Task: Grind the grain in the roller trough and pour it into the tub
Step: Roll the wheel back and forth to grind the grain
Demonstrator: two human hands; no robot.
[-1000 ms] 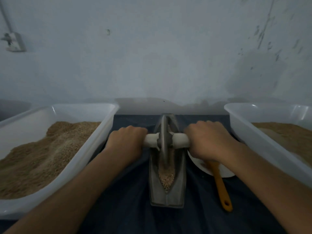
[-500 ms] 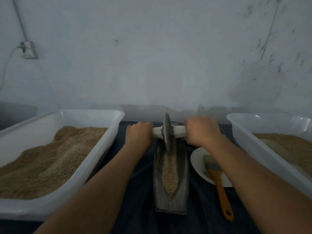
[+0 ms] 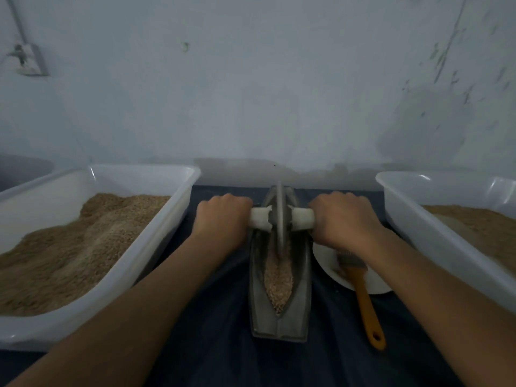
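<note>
Change: since half a second ago the grey metal roller disc (image 3: pixel 280 219) and both hands have drawn back from the far tip toward the trough's middle; a second ago they were nearer the person.
Left hand: left hand (image 3: pixel 222 219), fingers curled round the left stub of the white cylindrical axle handle (image 3: pixel 259 221).
Right hand: right hand (image 3: pixel 344 219), fingers curled round the right stub of the same handle.
Task item: grey boat-shaped metal roller trough (image 3: pixel 279 317) on the dark blue cloth (image 3: pixel 223 344), centred between the forearms.
Contents: tan grain (image 3: pixel 277 280) along the groove, heaped on the near side of the disc.
Key relation: trough's long axis runs straight away from the person, handle lies across it; grain lies toward the person from the hands; both hands equally near, so the next stroke is judged a pull back.
Count, tubs: two white rectangular plastic tubs, left tub (image 3: pixel 167 233) and right tub (image 3: pixel 405 219), each holding tan grain; which receives the pour cannot be told.
Count, other: one white round plate (image 3: pixel 329 263); one orange-handled brush (image 3: pixel 363 297) lying on it, right of the trough.
Progress: grinding under way; pouring not yet begun.
</note>
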